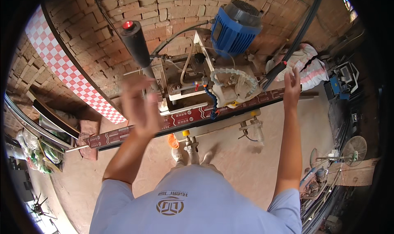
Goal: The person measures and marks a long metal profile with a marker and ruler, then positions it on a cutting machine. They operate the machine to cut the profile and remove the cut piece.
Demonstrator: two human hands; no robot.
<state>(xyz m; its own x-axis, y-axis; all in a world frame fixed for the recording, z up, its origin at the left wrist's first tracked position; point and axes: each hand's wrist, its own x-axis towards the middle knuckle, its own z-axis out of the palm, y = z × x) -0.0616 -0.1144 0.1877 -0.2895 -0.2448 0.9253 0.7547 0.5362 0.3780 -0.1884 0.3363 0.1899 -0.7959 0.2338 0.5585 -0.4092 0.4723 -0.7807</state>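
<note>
A long bar wrapped in red printed film (pixel 180 118) lies across the bed of a machine in front of me. My left hand (pixel 141 106) is raised over its left part, smeared by motion; the fingers and thumb look spread, with nothing seen in them. Just beyond that hand stands a thick black lever handle (pixel 137 45) with a red button on top. My right hand (pixel 292 88) is up by the bar's right end, fingers stretched out and holding nothing. Close to its fingertips is a black grip with a red button (pixel 276 70).
A blue motor (pixel 236 30) sits on the machine against a brick wall (pixel 160 4). A segmented blue hose (pixel 212 102) hangs over the bar. At left leans a red-and-white checked strip (pixel 76 65); white sacks (pixel 305 65) and a fan (pixel 354 148) are at right.
</note>
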